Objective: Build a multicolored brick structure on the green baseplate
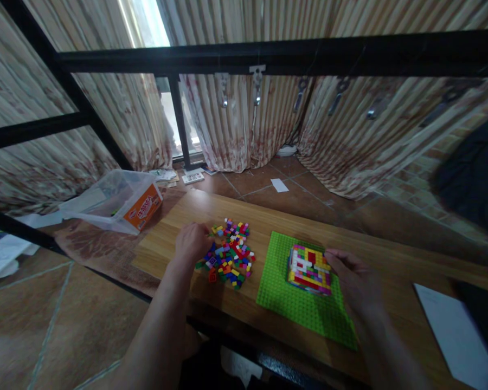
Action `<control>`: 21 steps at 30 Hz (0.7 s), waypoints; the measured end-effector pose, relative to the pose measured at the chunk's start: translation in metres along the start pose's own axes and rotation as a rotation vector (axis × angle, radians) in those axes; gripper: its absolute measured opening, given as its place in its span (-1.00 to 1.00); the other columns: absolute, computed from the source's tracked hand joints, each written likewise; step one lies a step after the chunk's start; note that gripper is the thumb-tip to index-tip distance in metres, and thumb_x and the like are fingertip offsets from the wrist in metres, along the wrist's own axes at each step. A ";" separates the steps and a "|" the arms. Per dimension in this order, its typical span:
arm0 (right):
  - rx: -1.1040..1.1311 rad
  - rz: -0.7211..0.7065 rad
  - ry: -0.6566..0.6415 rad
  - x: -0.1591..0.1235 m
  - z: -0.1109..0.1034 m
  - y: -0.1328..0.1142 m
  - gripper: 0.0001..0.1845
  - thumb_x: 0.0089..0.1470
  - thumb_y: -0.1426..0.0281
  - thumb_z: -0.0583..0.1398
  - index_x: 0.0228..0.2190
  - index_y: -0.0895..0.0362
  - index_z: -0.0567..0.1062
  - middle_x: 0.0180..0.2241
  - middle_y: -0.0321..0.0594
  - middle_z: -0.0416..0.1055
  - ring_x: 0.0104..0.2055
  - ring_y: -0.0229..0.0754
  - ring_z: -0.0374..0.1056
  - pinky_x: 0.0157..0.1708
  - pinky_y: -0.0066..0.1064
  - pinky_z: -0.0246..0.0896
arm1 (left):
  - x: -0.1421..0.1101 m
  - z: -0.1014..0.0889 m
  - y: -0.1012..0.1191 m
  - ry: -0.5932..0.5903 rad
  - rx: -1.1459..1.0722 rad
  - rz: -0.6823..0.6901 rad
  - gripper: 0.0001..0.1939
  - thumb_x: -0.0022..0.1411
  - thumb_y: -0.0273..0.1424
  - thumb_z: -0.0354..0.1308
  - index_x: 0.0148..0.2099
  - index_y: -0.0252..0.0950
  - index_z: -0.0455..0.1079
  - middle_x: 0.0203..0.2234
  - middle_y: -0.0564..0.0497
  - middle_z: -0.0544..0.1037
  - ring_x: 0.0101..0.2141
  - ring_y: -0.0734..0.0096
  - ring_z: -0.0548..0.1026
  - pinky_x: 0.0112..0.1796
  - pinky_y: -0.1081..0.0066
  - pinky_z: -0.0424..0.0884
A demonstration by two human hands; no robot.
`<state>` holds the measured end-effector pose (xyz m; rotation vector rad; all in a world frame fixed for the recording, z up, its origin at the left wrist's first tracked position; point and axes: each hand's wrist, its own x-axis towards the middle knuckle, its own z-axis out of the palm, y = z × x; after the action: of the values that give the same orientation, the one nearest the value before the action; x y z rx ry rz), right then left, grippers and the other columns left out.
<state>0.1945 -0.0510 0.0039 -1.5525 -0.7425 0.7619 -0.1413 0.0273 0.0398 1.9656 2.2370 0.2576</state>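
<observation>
A green studded baseplate [276, 271] lies on the wooden table, bearing a block built of multicoloured toy bricks [310, 269]. At the block's upper right corner are the fingertips of my right hand [352, 276], drawn together; whether they pinch a brick or only touch the block is hidden. Left of the baseplate spreads a heap of small loose bricks [230, 252] in many colours. My left hand [191, 242] is at the heap's upper left edge with curled fingers, and what they hold, if anything, cannot be made out.
The wooden table [162, 244] has a white sheet [451, 330] and a dark flat item at its right. Beyond its left end stands a clear plastic box [109, 200] with an orange label. A black metal rail [268, 57] crosses before the curtains [236, 124].
</observation>
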 end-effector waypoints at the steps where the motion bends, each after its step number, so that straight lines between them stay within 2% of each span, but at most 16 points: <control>1: -0.001 -0.007 0.001 0.000 0.000 0.000 -0.71 -0.26 0.19 0.39 -0.45 0.10 0.61 -0.42 -0.20 0.57 -0.38 -0.13 0.45 -0.37 -0.31 0.36 | 0.000 0.002 0.002 0.014 0.009 0.011 -0.83 0.07 -0.34 0.23 -0.29 -0.25 0.59 -0.30 -0.19 0.63 -0.16 0.03 0.54 -0.17 0.28 0.40; 7: 0.041 -0.076 0.063 0.004 -0.006 -0.006 -0.72 -0.26 0.19 0.38 -0.47 0.10 0.60 -0.44 -0.20 0.57 -0.38 -0.12 0.45 -0.36 -0.28 0.35 | -0.001 -0.001 0.018 0.047 -0.079 0.026 -0.81 0.05 -0.26 0.24 -0.39 -0.29 0.53 -0.40 -0.20 0.60 -0.22 0.03 0.53 -0.20 0.27 0.39; 10: 0.048 -0.103 0.070 0.006 -0.010 -0.013 -0.73 -0.25 0.20 0.37 -0.46 0.10 0.61 -0.46 -0.21 0.57 -0.40 -0.14 0.44 -0.36 -0.30 0.34 | -0.007 -0.006 0.029 0.034 -0.285 0.047 -0.79 0.09 -0.22 0.21 -0.38 -0.27 0.49 -0.51 -0.09 0.56 -0.38 0.16 0.52 -0.35 0.36 0.34; 12: 0.089 -0.132 0.045 0.004 -0.011 -0.018 -0.76 -0.23 0.22 0.37 -0.47 0.09 0.61 -0.45 -0.23 0.57 -0.38 -0.17 0.44 -0.31 -0.31 0.34 | -0.015 -0.005 0.043 -0.027 -0.495 0.149 -0.78 0.12 -0.20 0.19 -0.37 -0.27 0.46 -0.56 0.00 0.52 -0.47 0.29 0.47 -0.44 0.42 0.29; 15: 0.148 -0.175 -0.067 -0.002 -0.010 -0.025 -0.79 -0.18 0.24 0.38 -0.43 0.06 0.61 -0.40 -0.26 0.58 -0.34 -0.18 0.45 -0.24 -0.30 0.35 | -0.033 0.005 0.072 -0.163 -0.784 0.364 -0.77 0.14 -0.21 0.18 -0.42 -0.27 0.41 -0.60 0.08 0.46 -0.53 0.42 0.40 -0.48 0.47 0.26; 18: 0.051 -0.280 -0.256 -0.013 -0.009 -0.032 -0.81 -0.07 0.26 0.35 -0.34 0.04 0.62 -0.34 -0.24 0.58 -0.30 -0.16 0.45 -0.21 -0.27 0.36 | -0.052 0.018 0.102 -0.339 -1.014 0.421 -0.80 0.12 -0.25 0.22 -0.37 -0.29 0.42 -0.57 0.09 0.46 -0.52 0.46 0.40 -0.47 0.49 0.29; 21: -0.118 -0.375 -0.430 -0.027 -0.009 -0.039 -0.73 -0.01 0.33 0.33 -0.19 0.00 0.61 -0.22 -0.23 0.58 -0.20 -0.14 0.45 -0.12 -0.24 0.36 | -0.065 0.026 0.121 -0.462 -1.134 0.450 -0.82 0.11 -0.28 0.26 -0.29 -0.29 0.44 -0.48 0.04 0.52 -0.43 0.43 0.45 -0.39 0.46 0.36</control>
<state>0.1848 -0.0743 0.0454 -1.3073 -1.3734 0.7850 -0.0103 -0.0212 0.0425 1.5525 0.9334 0.7980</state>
